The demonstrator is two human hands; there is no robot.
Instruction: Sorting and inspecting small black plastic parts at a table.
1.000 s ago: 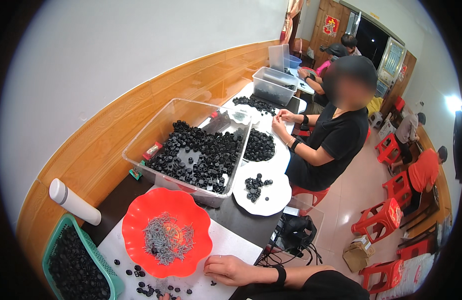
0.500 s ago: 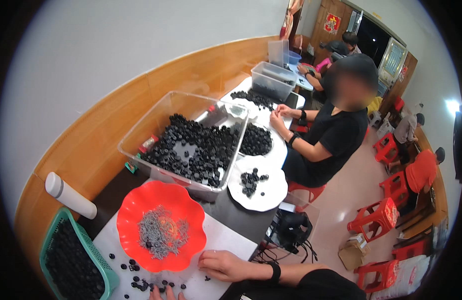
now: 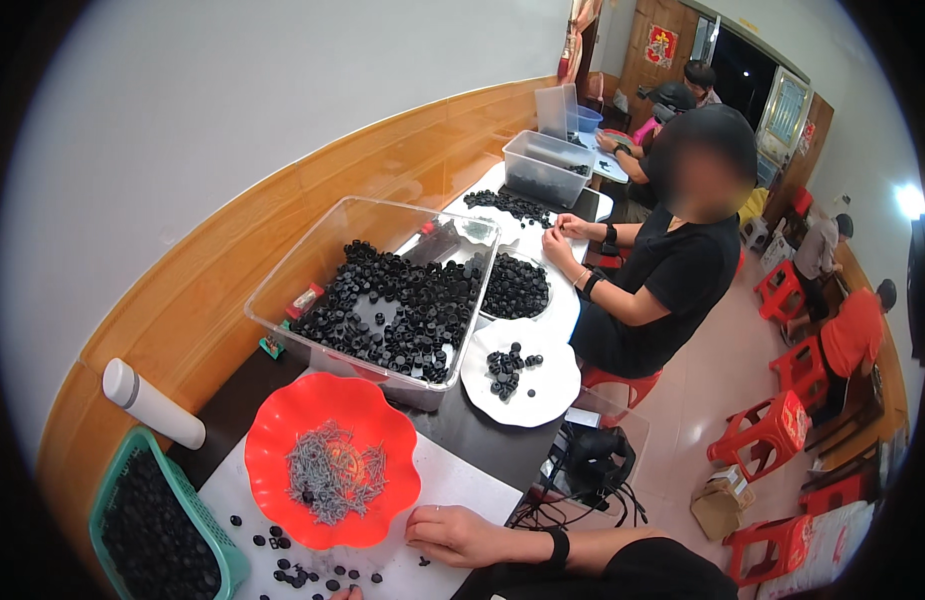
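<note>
My right hand point(image 3: 454, 536) rests on the white board point(image 3: 462, 480) beside the red scalloped bowl point(image 3: 267, 450), its fingers curled together. Anything inside its fingers is hidden. Only fingertips of my left hand point(image 3: 348, 594) show at the lower edge, close to small black round parts point(image 3: 333, 584) scattered on the board. Thin grey screw-like pins point(image 3: 332, 470) lie heaped in the red bowl. To the left a green basket point(image 3: 177, 475) is filled with dark round parts.
A large clear bin point(image 3: 282, 250) of black caps stands beyond the bowl, near a white plate point(image 3: 522, 395) with more caps. A white bottle point(image 3: 152, 405) lies by the wall. A co-worker point(image 3: 672, 260) sits on the right; red stools point(image 3: 757, 435) stand on the floor.
The view has shifted, so the table appears slightly lower and farther right. My left hand has slipped mostly below the lower edge; my right hand stays beside the bowl.
</note>
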